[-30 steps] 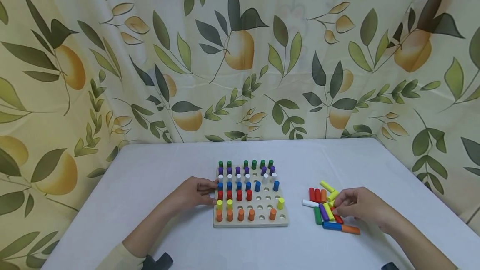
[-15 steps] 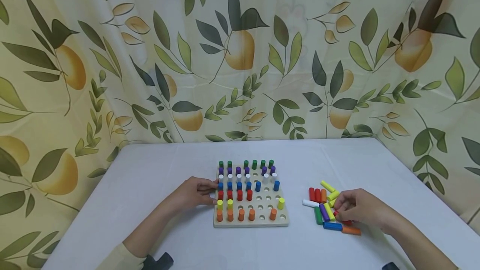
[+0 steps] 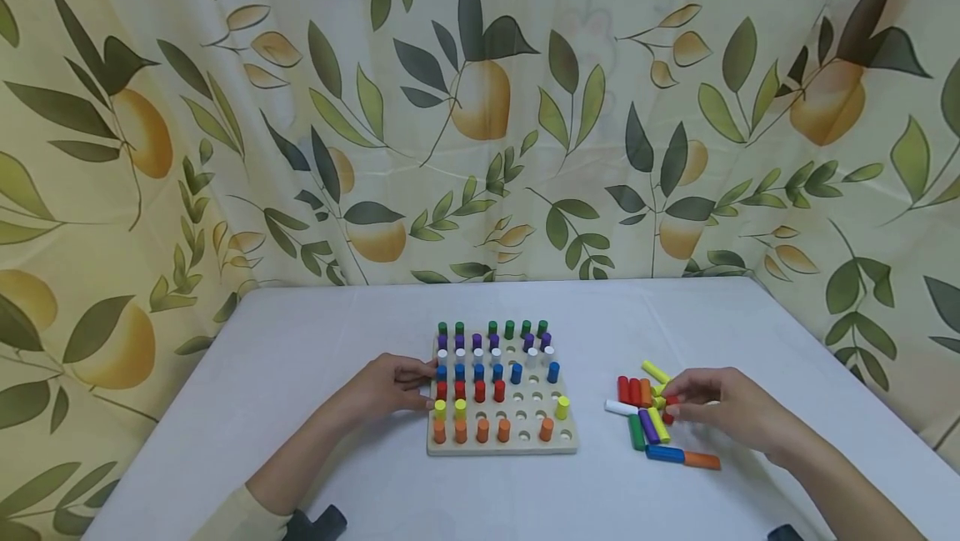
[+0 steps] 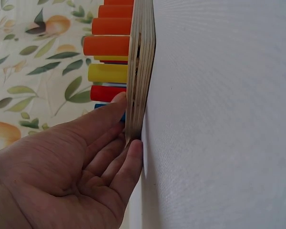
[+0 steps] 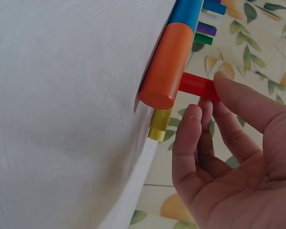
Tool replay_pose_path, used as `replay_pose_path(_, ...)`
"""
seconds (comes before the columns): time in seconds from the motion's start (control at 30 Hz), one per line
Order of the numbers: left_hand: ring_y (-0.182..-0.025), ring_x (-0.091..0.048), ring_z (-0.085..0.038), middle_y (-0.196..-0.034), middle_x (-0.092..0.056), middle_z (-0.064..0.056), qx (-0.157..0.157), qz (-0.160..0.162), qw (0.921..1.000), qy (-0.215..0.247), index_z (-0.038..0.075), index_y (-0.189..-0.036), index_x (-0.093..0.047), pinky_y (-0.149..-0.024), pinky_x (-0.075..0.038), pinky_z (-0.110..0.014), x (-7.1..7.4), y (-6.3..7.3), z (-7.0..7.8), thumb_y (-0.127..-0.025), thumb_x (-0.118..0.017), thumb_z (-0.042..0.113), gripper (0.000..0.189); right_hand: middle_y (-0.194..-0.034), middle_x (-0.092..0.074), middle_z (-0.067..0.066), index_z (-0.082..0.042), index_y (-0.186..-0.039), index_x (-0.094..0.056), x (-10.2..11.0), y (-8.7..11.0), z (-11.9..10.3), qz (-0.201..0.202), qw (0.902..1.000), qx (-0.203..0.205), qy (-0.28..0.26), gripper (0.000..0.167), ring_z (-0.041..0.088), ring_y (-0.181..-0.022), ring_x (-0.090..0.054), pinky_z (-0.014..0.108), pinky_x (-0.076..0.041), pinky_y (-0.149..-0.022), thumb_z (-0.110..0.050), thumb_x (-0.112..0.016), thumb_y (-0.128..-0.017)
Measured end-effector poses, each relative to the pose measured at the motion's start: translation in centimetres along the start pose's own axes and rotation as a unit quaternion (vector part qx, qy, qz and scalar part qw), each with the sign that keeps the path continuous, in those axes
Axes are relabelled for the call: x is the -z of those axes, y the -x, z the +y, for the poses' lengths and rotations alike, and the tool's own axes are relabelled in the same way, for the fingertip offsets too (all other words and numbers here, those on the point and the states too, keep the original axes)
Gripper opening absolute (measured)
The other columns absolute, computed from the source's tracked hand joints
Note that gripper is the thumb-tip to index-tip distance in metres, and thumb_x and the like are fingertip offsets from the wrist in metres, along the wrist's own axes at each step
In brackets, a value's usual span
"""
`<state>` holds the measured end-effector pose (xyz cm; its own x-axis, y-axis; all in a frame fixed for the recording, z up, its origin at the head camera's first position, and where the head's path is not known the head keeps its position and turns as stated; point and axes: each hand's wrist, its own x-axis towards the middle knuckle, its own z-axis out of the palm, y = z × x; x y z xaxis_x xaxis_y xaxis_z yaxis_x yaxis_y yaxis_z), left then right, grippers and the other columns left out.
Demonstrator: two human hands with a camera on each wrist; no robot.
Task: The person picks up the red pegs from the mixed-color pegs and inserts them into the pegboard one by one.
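A pale wooden pegboard (image 3: 502,451) bears rows of green, purple, white, blue, red, yellow and orange pegs; some holes are bare. At its left edge my left hand (image 3: 386,387) grips the board. In the left wrist view, the thumb lies on the board's pegged face beside a red peg (image 4: 105,93), with fingers against the layered edge. Over the loose pegs to the right, my right hand (image 3: 727,408) pinches a red peg (image 5: 195,86) between thumb and fingers. An orange peg (image 5: 168,67) covers part of it in the right wrist view.
Loose pegs lie right of the board: a white peg (image 3: 620,408), a green peg (image 3: 636,433), a purple peg (image 3: 648,426), a blue peg (image 3: 664,454), several yellow and red ones. The white-covered table (image 3: 360,308) meets a leaf-and-fruit patterned curtain (image 3: 300,149) behind.
My right hand has picked up a red peg from beside the blue peg and moved it slightly up and away, tilting it upright. The left hand and board have not moved.
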<state>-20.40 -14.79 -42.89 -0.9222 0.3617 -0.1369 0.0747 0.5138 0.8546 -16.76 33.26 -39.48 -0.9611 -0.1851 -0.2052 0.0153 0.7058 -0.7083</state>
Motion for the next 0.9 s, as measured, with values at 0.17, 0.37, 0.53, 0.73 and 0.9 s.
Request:
replay_pose_path(0.17,-0.131,-0.059,-0.03,-0.142,-0.06,-0.016,0.001,-0.003,1.0,0.004,0.004,-0.123,-0.075,-0.103,-0.051,-0.043,0.04,-0.07,-0.13,-0.084,-0.086,0.007,0.04,-0.109,-0.073,0.006,-0.007,-0.115,-0.072,-0.01,-0.03,0.11,0.006,0.9997,0.024,-0.003,0.02,0.028,-0.106,-0.064,0.045,-0.059,-0.086,-0.01,-0.076,-0.095)
replay_pose_path(0.37,-0.131,-0.059,-0.03,-0.142,-0.06,-0.016,0.003,-0.006,0.9999,0.01,0.005,-0.123,-0.075,-0.103,-0.051,-0.043,0.1,0.01,-0.04,-0.085,-0.086,0.007,0.04,-0.108,-0.074,0.008,-0.005,-0.117,-0.064,-0.03,0.18,-0.31,0.008,0.999,0.02,-0.039,0.024,0.028,-0.103,-0.066,0.047,-0.058,-0.088,-0.017,-0.074,-0.098)
replay_pose_path(0.53,-0.13,-0.06,-0.03,-0.142,-0.061,-0.016,0.002,-0.003,1.0,0.003,0.004,-0.123,-0.075,-0.102,-0.052,-0.042,0.1,0.01,-0.04,-0.085,-0.086,0.008,0.04,-0.102,-0.073,0.009,-0.002,-0.117,-0.062,-0.14,0.2,-0.47,0.018,0.9977,0.023,-0.061,0.033,0.026,-0.095,-0.068,0.033,-0.059,-0.083,-0.024,-0.076,-0.096)
replay_pose_path(0.73,-0.13,-0.059,-0.03,-0.142,-0.061,-0.016,0.005,-0.004,1.0,0.005,0.004,-0.122,-0.075,-0.103,-0.051,-0.042,0.12,-0.06,-0.09,-0.084,-0.086,0.007,0.04,-0.111,-0.074,0.01,-0.001,-0.125,-0.068,-0.07,0.35,-0.6,0.057,0.997,0.041,-0.032,0.04,0.023,-0.098,-0.071,0.038,-0.061,-0.087,-0.026,-0.078,-0.095)
replay_pose_path(0.9,-0.131,-0.059,-0.03,-0.143,-0.06,-0.016,0.006,-0.005,0.9999,0.009,0.004,-0.122,-0.075,-0.103,-0.051,-0.042,0.13,-0.07,-0.08,-0.084,-0.086,0.006,0.04,-0.119,-0.073,0.013,0.0,-0.127,-0.071,-0.03,0.54,-0.76,0.073,0.9952,0.053,-0.039,0.042,0.022,-0.1,-0.07,0.027,-0.06,-0.083,-0.025,-0.079,-0.094)
